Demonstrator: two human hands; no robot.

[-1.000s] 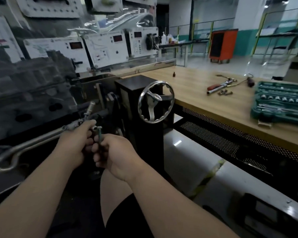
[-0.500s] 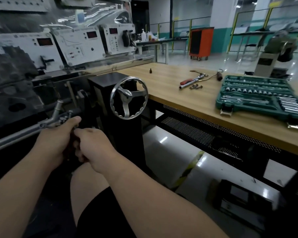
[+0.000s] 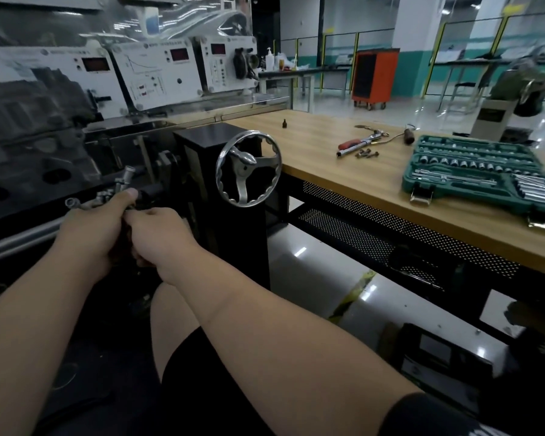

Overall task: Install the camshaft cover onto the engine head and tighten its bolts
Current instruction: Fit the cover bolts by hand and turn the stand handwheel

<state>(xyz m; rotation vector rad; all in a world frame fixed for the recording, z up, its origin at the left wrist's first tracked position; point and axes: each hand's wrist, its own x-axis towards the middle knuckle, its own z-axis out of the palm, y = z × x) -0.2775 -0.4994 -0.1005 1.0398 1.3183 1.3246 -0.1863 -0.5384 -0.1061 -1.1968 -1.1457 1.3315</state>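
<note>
left hand (image 3: pixel 92 234) wraps a metal tool (image 3: pixel 107 195); right hand (image 3: pixel 161 234) curls against it, grip hidden, cannot tell. engine head (image 3: pixel 29 127) up-left of left hand, camshaft cover not made out; bolts (image 3: pixel 366 154) far right. likely seating a bolt on the tool; next needs lining up over a hole

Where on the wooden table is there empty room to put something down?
Bare wood lies between the small black bit and the ratchet, and along the front of the workbench from the handwheel to the green socket set. It is crowded around the ratchet, the loose bolts and the socket set.
</note>
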